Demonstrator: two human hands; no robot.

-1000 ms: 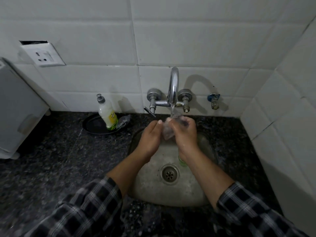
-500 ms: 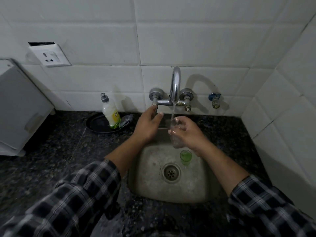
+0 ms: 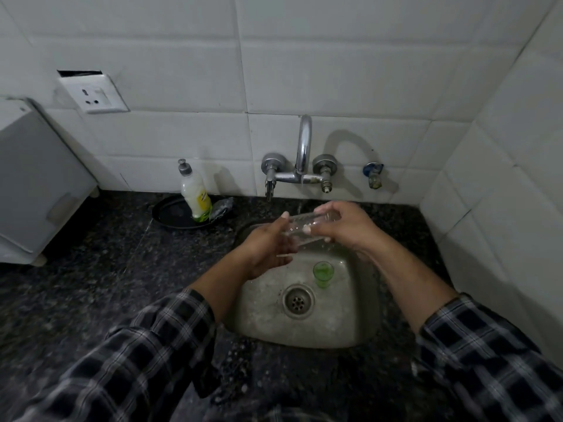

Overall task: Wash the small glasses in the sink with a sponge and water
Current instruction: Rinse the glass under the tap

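Observation:
A small clear glass lies on its side in the air over the steel sink, just below the tap. My right hand grips its base end from above. My left hand is at its open end, palm towards the mouth and fingers fairly straight against the rim. A small green glass stands upright in the basin beside the drain. A thin trickle of water seems to fall from the spout. A crumpled scrubber lies on a black plate left of the sink.
A dish soap bottle stands on the black plate. The dark granite counter surrounds the sink. A white appliance fills the left side, with a wall socket above it. A small blue valve sticks out right of the tap.
My left hand has come off the tap's left handle and gone back to the clear glass. The glass has been tipped from upright onto its side. The water stream looks thinner.

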